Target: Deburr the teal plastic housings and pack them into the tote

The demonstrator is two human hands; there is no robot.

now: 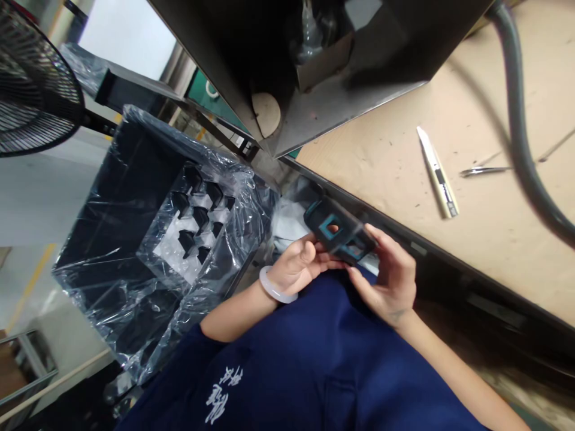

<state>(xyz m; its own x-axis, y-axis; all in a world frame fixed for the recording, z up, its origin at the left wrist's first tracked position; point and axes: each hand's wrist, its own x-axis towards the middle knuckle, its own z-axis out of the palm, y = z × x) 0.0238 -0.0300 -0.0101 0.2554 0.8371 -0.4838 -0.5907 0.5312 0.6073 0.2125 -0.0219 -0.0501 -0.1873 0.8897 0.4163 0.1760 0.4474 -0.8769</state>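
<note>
A black plastic part (344, 232) with rectangular, teal-edged openings is held tilted in front of my body, just off the workbench's edge. My right hand (392, 276) grips its right end between thumb and fingers. On the other side, my left hand (296, 263), with a pale bangle at the wrist, supports the part from below; its fingers reach underneath and its thumb stands off the surface. Skin shows through one of the openings. The left fingertips are partly hidden behind the part.
A plastic-lined bin (112, 197) on the left contains several black parts in a white divider. On the wooden bench (381, 155) lie a utility knife (438, 173), tweezers (483, 171) and a thick grey hose (518, 102). A metal enclosure (354, 105) stands ahead; a fan (36, 84) is upper left.
</note>
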